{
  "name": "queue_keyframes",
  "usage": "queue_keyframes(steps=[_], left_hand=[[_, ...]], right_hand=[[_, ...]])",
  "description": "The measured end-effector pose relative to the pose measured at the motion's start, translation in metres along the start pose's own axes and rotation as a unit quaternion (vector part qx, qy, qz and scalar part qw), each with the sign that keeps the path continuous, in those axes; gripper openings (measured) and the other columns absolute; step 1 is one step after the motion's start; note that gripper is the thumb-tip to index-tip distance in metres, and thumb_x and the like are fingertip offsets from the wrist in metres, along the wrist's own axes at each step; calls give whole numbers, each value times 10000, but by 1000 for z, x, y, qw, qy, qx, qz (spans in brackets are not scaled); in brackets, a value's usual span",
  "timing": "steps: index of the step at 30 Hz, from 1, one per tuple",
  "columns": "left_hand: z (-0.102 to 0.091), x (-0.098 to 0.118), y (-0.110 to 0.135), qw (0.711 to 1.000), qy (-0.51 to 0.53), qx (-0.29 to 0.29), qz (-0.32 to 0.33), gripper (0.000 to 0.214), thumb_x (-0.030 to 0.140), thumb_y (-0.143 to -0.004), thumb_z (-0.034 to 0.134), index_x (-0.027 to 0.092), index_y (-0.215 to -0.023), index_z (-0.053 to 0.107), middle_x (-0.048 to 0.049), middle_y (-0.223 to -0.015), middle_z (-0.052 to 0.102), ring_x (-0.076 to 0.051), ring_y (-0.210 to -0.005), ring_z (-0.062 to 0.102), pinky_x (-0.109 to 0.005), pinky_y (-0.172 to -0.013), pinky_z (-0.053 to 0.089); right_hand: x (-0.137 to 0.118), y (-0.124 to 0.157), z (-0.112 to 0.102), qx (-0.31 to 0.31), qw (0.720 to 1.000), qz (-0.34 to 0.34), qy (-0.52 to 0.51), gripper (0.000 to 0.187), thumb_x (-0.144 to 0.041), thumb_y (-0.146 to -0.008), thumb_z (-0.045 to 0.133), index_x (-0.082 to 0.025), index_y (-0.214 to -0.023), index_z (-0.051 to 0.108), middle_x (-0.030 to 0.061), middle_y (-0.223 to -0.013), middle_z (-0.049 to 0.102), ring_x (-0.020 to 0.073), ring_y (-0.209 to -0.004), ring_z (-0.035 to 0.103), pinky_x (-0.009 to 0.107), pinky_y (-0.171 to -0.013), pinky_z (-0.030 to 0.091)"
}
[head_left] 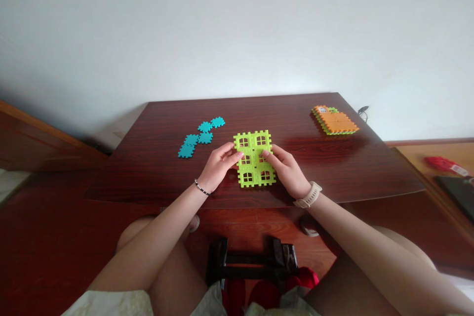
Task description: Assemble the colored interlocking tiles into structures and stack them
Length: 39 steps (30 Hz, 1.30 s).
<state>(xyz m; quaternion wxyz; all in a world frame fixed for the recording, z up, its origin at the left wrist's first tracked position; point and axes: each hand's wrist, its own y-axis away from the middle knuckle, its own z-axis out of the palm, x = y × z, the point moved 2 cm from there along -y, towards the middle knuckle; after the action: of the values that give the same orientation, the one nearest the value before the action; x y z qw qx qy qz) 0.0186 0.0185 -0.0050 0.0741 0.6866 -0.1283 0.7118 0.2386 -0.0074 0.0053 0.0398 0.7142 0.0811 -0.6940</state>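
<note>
On the dark wooden surface [155, 123], a green window panel [254, 143] is clamped at centre by the left grip [219, 167] and right grip [287, 172]; teal tiles [205, 137] lie at ten o'clock, an orange stack [335, 121] at two.

No text can be read anywhere in view. The small label [322, 109] on the orange tiles [336, 121] and the tag [459, 170] on the red bag [439, 163] are too tiny to make out.

Hands [219, 167] [287, 171] gripping lime plastic panel [254, 140], wooden table [148, 177]
</note>
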Motion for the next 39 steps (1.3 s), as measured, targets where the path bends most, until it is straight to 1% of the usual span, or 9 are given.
queue_keyframes(steps=[3, 7, 10, 14, 19, 24, 27, 31, 39], left_hand=[[0, 5, 1, 999, -34, 16, 36, 312, 486, -936, 809, 196, -1046, 773, -54, -969, 734, -190, -869, 677, -282, -730, 586], [1, 10, 2, 991, -68, 42, 103, 304, 476, -922, 824, 189, -1007, 770, -59, -990, 760, -189, -886, 698, -294, -793, 599], [1, 11, 4, 986, -76, 41, 143, 281, 465, -940, 814, 193, -983, 759, -51, -982, 748, -172, -853, 696, -279, -768, 604], [3, 12, 8, 978, -95, 48, 181, 216, 412, -970, 798, 200, -972, 757, -40, -946, 726, -164, -861, 701, -272, -783, 609], [7, 12, 11, 975, -99, 57, 192, 207, 400, -963, 811, 204, -987, 752, -49, -970, 749, -179, -896, 718, -298, -835, 615], [12, 11, 14, 975, -111, 63, 183, 211, 401, -964, 812, 201, -1002, 754, -58, -981, 764, -190, -909, 720, -315, -860, 607], [14, 16, 15, 971, -118, 73, 194, 178, 370, -970, 809, 201, -968, 750, -40, -943, 738, -169, -886, 695, -280, -818, 588], [15, 23, 14, 971, -107, 76, 200, 189, 371, -962, 814, 195, -945, 747, -44, -1007, 709, -154, -887, 683, -243, -750, 577], [15, 27, 18, 964, -144, 77, 210, 157, 337, -969, 810, 209, -896, 755, -12, -908, 655, -127, -789, 621, -220, -653, 497]], right_hand=[[-1, 0, -1, 15, 1000, -24, 10, 351, -600, -1014, 689, -250, -1031, 719, 28, -977, 753, 217, -857, 686, 370, -789, 608], [-4, -1, -1, 34, 996, -78, -16, 315, -555, -983, 760, -248, -1013, 699, 35, -1014, 762, 216, -912, 693, 361, -839, 591], [-7, -1, -1, 48, 992, -116, -19, 288, -527, -968, 794, -253, -995, 707, 34, -1007, 760, 217, -917, 696, 362, -854, 583], [-10, 0, -1, 58, 990, -132, -7, 276, -539, -1001, 749, -264, -998, 730, 32, -992, 743, 224, -921, 690, 372, -865, 582], [-11, 2, 3, 60, 988, -141, -12, 259, -529, -1005, 745, -270, -1007, 750, 26, -970, 734, 214, -890, 675, 357, -836, 573], [-7, 1, 9, 55, 992, -114, -28, 285, -523, -957, 802, -248, -1010, 752, 31, -945, 749, 202, -823, 662, 338, -752, 578], [-4, 0, 12, 53, 993, -93, -41, 311, -531, -933, 823, -239, -1024, 764, 45, -980, 782, 212, -840, 690, 351, -765, 602], [-2, -2, 14, 48, 995, -76, -54, 309, -521, -914, 842, -239, -1027, 789, 51, -1004, 812, 221, -853, 723, 360, -778, 622], [-5, -1, 17, 33, 995, -87, -27, 306, -514, -892, 864, -238, -1007, 800, 51, -995, 831, 223, -840, 740, 364, -784, 636]])
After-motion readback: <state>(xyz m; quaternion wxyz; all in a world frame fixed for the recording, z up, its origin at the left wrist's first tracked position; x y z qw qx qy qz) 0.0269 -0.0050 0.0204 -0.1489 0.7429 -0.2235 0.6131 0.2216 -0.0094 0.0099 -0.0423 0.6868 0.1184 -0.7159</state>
